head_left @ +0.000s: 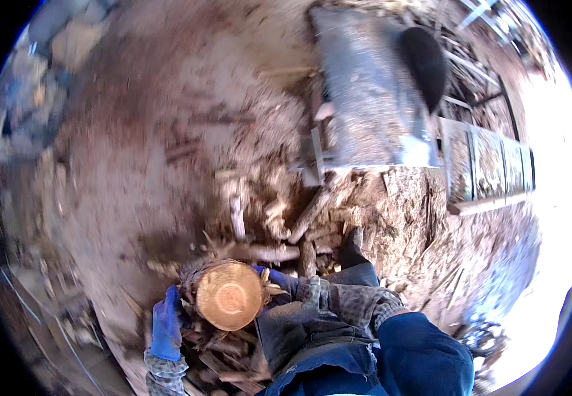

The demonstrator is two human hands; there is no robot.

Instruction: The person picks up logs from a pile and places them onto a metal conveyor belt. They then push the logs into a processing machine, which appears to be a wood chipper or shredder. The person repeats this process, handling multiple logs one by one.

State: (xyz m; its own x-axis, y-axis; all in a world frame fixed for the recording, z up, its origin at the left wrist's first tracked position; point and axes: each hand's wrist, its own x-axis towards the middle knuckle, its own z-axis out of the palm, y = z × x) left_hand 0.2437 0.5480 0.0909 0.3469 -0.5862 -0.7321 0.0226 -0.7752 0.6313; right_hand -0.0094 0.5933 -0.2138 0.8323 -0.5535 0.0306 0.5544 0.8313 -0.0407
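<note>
Between my two blue-gloved hands is a thick log (230,295), its pale sawn end facing up and rough bark around its side. My left hand (166,325) presses against the log's left side, with the fingers partly hidden along the bark. On the right side, my right hand (278,280) grips the log near its far edge, and splintered bark sticks out beside it. The log is in front of my legs, above a heap of split wood pieces (230,363).
A grey metal-topped table (365,99) stands ahead to the right, with a dark half-disc (425,66) like a saw blade rising from it. Branches (312,214) and wood chips litter the ground by my boot (352,249). A metal frame (491,162) lies farther right.
</note>
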